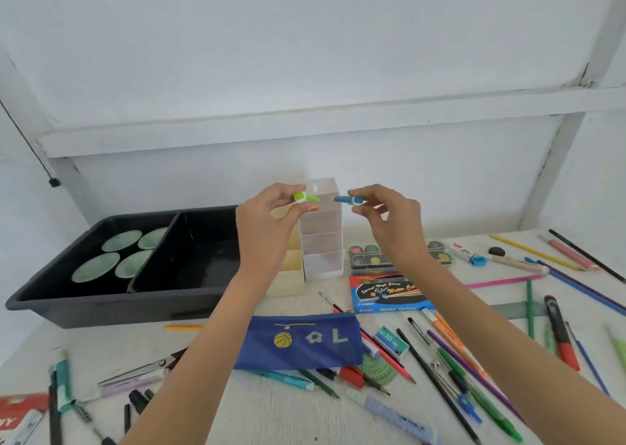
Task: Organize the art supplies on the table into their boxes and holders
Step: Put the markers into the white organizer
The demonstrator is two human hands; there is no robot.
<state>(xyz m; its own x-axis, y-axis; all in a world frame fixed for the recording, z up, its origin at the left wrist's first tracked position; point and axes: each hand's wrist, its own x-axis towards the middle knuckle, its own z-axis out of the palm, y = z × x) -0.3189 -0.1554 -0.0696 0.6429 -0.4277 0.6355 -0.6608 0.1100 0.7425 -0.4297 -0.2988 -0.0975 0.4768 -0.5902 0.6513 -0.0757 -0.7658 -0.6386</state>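
**Art supplies: two small pieces pinched aloft**

I see the left hand [271, 211] pinching a green piece [301, 196] and the right hand [384, 216] a blue piece [345, 200], both raised by the clear drawer unit [321, 244]. Such fingertip holds look thin; a slip could lose either among the pens littering the worktop [237, 407].

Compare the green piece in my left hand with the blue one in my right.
The green piece sits pinched in the left hand, the blue piece in the right hand. The blue piece shows a tapered end pointing at the green piece, which looks more rounded. Both are small, white-banded and held above the table.
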